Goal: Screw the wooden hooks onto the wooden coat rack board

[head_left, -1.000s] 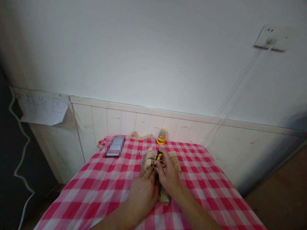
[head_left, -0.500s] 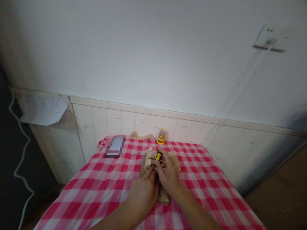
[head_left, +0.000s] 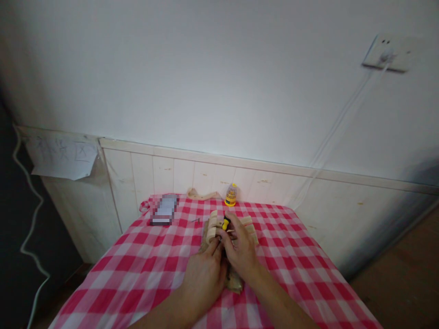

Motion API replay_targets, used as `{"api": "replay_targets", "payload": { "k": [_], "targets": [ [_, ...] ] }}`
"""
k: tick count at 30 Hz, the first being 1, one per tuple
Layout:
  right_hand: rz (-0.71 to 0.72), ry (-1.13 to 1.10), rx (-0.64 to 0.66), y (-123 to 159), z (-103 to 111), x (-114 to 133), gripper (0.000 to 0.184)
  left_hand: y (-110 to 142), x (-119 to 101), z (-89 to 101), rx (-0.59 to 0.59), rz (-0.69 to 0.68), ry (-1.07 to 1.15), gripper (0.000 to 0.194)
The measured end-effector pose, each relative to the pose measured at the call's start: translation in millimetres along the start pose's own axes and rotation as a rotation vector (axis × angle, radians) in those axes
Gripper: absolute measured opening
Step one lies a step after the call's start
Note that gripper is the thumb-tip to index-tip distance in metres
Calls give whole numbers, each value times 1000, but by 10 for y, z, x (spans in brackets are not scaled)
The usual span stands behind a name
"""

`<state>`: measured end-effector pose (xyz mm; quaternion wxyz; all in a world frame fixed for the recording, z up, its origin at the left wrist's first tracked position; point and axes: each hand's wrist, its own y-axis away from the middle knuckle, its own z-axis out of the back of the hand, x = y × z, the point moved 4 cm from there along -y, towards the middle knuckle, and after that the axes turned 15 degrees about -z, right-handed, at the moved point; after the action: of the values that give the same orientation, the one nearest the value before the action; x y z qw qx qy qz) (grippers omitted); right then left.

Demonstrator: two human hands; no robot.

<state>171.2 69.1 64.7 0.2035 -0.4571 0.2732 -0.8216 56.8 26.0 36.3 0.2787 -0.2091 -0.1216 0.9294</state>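
Note:
A light wooden piece (head_left: 212, 222) with a curved front lies on a worn brown base (head_left: 236, 284) in the middle of the table. My left hand (head_left: 205, 270) presses against its near side, with the fingertips together at the wood. A small black-and-yellow screwdriver (head_left: 226, 223) is gripped in my right hand (head_left: 243, 251), its handle tilted and its tip hidden by the fingers. More striped wood (head_left: 251, 226) shows beyond the right hand. What lies directly under both hands is hidden.
A yellow-based bit container (head_left: 230, 196) stands at the back by the wall. A curved wooden strip (head_left: 202, 195), a blurred-out phone-like object (head_left: 165, 210) and a small metal piece (head_left: 196, 221) lie to its left. The checked tablecloth (head_left: 137, 265) covers the table.
The screwdriver handle and right fingers have shifted very slightly to the left. My left hand stays in place.

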Motion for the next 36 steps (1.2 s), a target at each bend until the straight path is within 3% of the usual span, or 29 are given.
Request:
{"api": "replay_targets", "payload": {
  "k": [4, 10, 15, 36],
  "targets": [
    [42, 20, 53, 32, -13, 40, 55, 1, -1, 4, 25, 6, 3, 60],
    [-5, 6, 95, 37, -38, -3, 57, 2, -5, 5, 33, 13, 4, 58],
    [-62, -8, 88, 21, -49, -66, 56, 4, -9, 3, 32, 18, -14, 54],
    [-27, -13, 47, 17, -81, -65, 54, 36, 3, -77, -8, 17, -53, 56]
  ]
}}
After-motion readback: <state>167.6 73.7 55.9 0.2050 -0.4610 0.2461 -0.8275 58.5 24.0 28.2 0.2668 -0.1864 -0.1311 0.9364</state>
